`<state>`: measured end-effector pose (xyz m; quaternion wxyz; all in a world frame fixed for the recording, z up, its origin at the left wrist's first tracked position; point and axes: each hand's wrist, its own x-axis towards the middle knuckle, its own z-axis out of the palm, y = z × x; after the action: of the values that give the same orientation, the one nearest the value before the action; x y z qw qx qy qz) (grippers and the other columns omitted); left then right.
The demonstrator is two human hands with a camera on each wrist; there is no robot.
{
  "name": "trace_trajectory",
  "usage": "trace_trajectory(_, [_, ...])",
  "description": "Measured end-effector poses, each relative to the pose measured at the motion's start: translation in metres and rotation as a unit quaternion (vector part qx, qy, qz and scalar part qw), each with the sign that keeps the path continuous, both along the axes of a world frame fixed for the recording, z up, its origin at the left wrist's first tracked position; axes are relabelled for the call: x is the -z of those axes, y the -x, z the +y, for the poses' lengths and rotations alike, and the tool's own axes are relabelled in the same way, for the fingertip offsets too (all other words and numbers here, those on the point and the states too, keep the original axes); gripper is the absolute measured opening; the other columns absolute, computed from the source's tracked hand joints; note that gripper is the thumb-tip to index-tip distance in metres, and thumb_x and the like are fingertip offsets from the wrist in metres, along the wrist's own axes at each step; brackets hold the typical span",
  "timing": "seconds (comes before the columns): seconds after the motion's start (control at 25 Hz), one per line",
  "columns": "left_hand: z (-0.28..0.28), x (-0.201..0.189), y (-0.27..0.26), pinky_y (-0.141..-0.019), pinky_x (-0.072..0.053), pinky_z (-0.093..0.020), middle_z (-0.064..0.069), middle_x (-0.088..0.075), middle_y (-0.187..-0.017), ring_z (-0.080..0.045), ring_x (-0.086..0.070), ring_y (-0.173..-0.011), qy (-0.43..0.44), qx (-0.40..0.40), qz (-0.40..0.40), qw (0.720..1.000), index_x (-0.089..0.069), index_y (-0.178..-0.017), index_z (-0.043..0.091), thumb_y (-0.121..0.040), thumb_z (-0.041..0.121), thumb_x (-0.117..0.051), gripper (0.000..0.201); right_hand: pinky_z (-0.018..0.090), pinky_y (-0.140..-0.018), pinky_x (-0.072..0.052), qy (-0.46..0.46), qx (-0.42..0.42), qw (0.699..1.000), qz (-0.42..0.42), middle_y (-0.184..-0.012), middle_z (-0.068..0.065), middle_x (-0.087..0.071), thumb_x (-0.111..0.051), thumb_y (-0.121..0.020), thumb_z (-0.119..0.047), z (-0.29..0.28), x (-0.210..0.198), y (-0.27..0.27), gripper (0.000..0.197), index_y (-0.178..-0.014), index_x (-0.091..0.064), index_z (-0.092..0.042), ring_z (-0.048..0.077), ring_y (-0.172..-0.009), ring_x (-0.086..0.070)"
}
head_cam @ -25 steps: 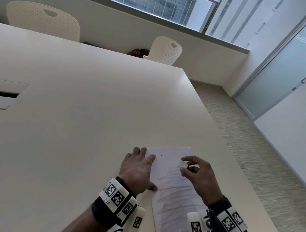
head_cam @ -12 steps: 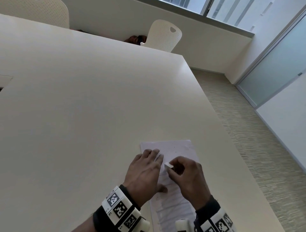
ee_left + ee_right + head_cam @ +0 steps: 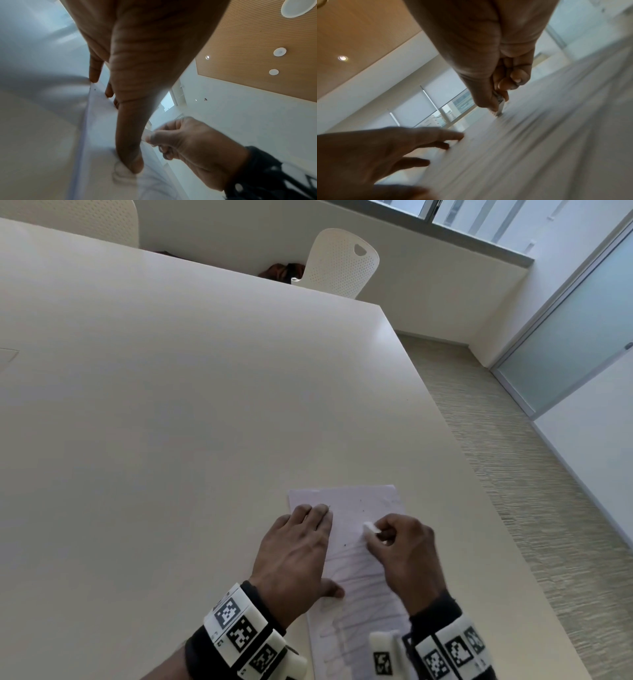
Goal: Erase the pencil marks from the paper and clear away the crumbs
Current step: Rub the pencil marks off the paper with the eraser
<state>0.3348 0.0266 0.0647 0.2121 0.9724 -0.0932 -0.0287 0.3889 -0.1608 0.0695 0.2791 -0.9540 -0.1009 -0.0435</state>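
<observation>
A white sheet of paper [image 3: 363, 505] with grey pencil scribbles across its near half lies near the table's right edge. A few dark crumbs dot its far part. My left hand [image 3: 298, 553] lies flat on the paper's left side, fingers straight and thumb pressed down [image 3: 132, 162]. My right hand [image 3: 400, 556] pinches a small white eraser [image 3: 371, 527] between thumb and fingers, its tip on the paper [image 3: 500, 108]. The right wrist view is blurred by motion.
The cream table [image 3: 171, 422] stretches far to the left and back. Its right edge runs close beside the paper, with carpet floor [image 3: 513, 474] beyond. A white chair [image 3: 342, 265] stands at the far side.
My right hand with the eraser swept left across the paper until it met the left hand's fingers, then back right. The left hand stayed pressed on the sheet.
</observation>
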Motion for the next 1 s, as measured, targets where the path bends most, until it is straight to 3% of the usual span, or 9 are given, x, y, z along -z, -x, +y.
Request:
trace_trajectory(0.08, [0.000, 0.000, -0.001, -0.120, -0.011, -0.032, 0.003, -0.008, -0.165, -0.017, -0.007, -0.149, -0.003, 0.002, 0.000, 1.000, -0.006, -0.158, 0.015, -0.075, 0.074, -0.063, 0.116, 0.032, -0.060, -0.055, 0.020, 0.040, 0.999, -0.009, -0.063, -0.007, -0.068, -0.077, -0.081, -0.032, -0.011, -0.003, -0.004, 0.021, -0.069, -0.069, -0.017, 0.006, -0.061, -0.064])
trace_trajectory(0.24, [0.000, 0.001, -0.001, -0.120, -0.012, -0.032, 0.003, -0.009, -0.164, -0.017, -0.007, -0.149, -0.002, 0.001, -0.002, 1.000, -0.008, -0.158, 0.016, -0.074, 0.075, -0.063, 0.116, 0.028, -0.058, -0.054, -0.019, -0.048, 0.999, 0.015, -0.062, -0.008, -0.067, -0.073, -0.084, -0.034, 0.026, 0.000, 0.017, 0.022, -0.069, -0.070, -0.018, 0.003, -0.059, -0.063])
trace_trajectory(0.44, [0.001, 0.002, -0.002, -0.121, -0.014, -0.032, 0.003, -0.010, -0.164, -0.017, -0.008, -0.149, -0.005, 0.002, -0.006, 1.000, -0.008, -0.158, 0.016, -0.074, 0.076, -0.063, 0.117, 0.032, -0.059, -0.055, 0.006, 0.030, 1.000, 0.000, -0.059, -0.007, -0.067, -0.074, -0.082, -0.034, 0.002, -0.001, -0.004, 0.025, -0.066, -0.068, -0.016, 0.005, -0.057, -0.063])
trace_trajectory(0.6, [0.001, 0.003, 0.000, -0.120, -0.014, -0.032, 0.002, -0.010, -0.164, -0.017, -0.008, -0.148, -0.004, 0.003, -0.007, 1.000, -0.009, -0.158, 0.015, -0.076, 0.074, -0.062, 0.115, 0.029, -0.056, -0.053, -0.033, -0.063, 0.997, 0.026, -0.057, -0.006, -0.066, -0.073, -0.083, -0.033, 0.030, 0.000, 0.018, 0.024, -0.066, -0.069, -0.016, 0.005, -0.055, -0.063])
trace_trajectory(0.72, [0.001, 0.003, -0.001, -0.120, -0.014, -0.032, 0.003, -0.011, -0.164, -0.018, -0.009, -0.148, -0.006, 0.002, -0.011, 1.000, -0.009, -0.158, 0.015, -0.074, 0.075, -0.063, 0.116, 0.022, -0.054, -0.049, -0.012, -0.004, 1.000, 0.007, -0.056, -0.007, -0.065, -0.076, -0.082, -0.033, 0.002, -0.003, 0.001, 0.025, -0.065, -0.069, -0.016, 0.003, -0.053, -0.061])
trace_trajectory(0.8, [0.001, 0.003, -0.001, -0.120, -0.014, -0.032, 0.003, -0.011, -0.163, -0.018, -0.009, -0.148, -0.009, 0.002, -0.013, 1.000, -0.009, -0.158, 0.015, -0.074, 0.074, -0.064, 0.116, 0.024, -0.055, -0.051, 0.022, 0.008, 1.000, 0.000, -0.057, -0.008, -0.064, -0.076, -0.081, -0.033, -0.005, -0.003, 0.002, 0.024, -0.066, -0.068, -0.017, 0.002, -0.055, -0.060])
trace_trajectory(0.92, [0.000, 0.003, -0.001, -0.120, -0.013, -0.032, 0.003, -0.011, -0.164, -0.017, -0.008, -0.148, -0.006, 0.000, -0.012, 1.000, -0.009, -0.158, 0.015, -0.075, 0.073, -0.063, 0.115, 0.026, -0.063, -0.054, 0.020, -0.082, 0.996, 0.032, -0.066, -0.009, -0.066, -0.072, -0.081, -0.035, 0.026, 0.004, 0.027, 0.016, -0.076, -0.072, -0.020, 0.002, -0.063, -0.061])
trace_trajectory(1.0, [0.001, 0.003, 0.000, -0.120, -0.013, -0.032, 0.003, -0.010, -0.164, -0.017, -0.007, -0.149, -0.003, 0.000, -0.008, 1.000, -0.009, -0.158, 0.015, -0.075, 0.074, -0.063, 0.115, 0.023, -0.063, -0.053, 0.007, -0.089, 0.995, 0.045, -0.067, -0.008, -0.067, -0.072, -0.082, -0.035, 0.028, 0.002, 0.028, 0.017, -0.077, -0.073, -0.019, 0.002, -0.063, -0.062])
